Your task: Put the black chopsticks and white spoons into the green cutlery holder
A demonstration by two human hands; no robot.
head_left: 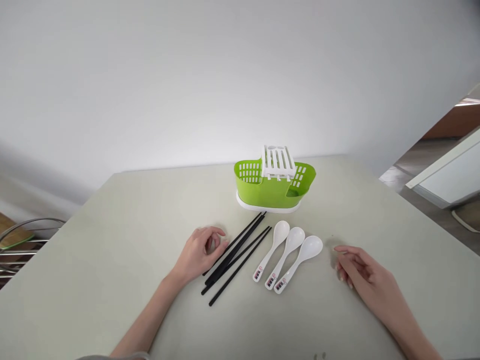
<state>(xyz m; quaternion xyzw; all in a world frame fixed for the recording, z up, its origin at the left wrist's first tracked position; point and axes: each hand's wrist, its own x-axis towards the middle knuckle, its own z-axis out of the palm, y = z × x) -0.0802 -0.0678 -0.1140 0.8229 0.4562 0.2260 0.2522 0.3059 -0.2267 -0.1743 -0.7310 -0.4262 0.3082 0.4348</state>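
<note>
Several black chopsticks [238, 270] lie slantwise on the table, some overlapping. My left hand [200, 252] rests at their left side, fingers loosely curled, thumb and forefinger apart, with nothing in it; the thumb tip is very near the leftmost chopstick. Three white spoons [294, 240] lie side by side to the right of the chopsticks, bowls away from me, with printed marks on their handle ends. To the right of the spoons, my right hand [362, 275] lies on the table, loosely bent and holding nothing. Behind the spoons stands a green utensil basket [268, 192] with a white slatted top piece [278, 161].
The pale table [123, 240] meets a white wall [210, 90] at the back. Off its left edge is a metal wire rack [30, 247]. Beyond the right edge, a white panel [453, 165] stands over a dark floor [423, 160].
</note>
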